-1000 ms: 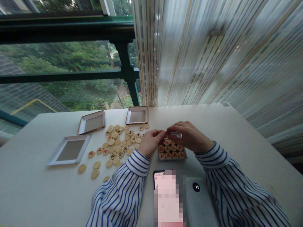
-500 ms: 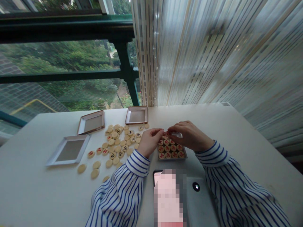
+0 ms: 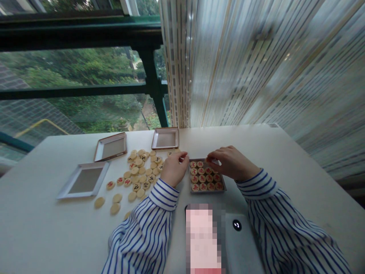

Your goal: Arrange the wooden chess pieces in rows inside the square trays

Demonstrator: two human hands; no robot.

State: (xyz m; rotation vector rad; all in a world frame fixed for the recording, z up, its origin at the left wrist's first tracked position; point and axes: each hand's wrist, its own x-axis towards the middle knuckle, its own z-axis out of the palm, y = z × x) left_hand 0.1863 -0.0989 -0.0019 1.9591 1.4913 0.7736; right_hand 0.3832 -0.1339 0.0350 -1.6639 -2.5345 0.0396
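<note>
My right hand (image 3: 229, 163) is over the far right corner of a shallow box (image 3: 208, 192), thumb and forefinger closed on a Chinese chess piece (image 3: 209, 159) that is mostly hidden by the fingers. Inside the box, round wooden pieces with red characters (image 3: 202, 179) lie in rows, face up. Just left of the box is my left hand (image 3: 173, 168), fingers loosely curled with a gap between thumb and forefinger; I see nothing in it. Beyond its wrist, a loose heap of pieces (image 3: 138, 162) is spread on the table, some blank side up, others showing black or red characters.
Three shallow trays or lids stand behind and left of the pieces: a white one (image 3: 85, 180), a brown-edged one (image 3: 110, 146) and another (image 3: 165, 138). A phone with a blurred screen (image 3: 202, 239) and a grey device (image 3: 242, 243) lie in front. A curtain (image 3: 228, 76) hangs behind.
My hands were together over the box, fingertips meeting at a red piece. My left hand has drawn away to the left, while my right hand keeps the piece over the box's far edge.
</note>
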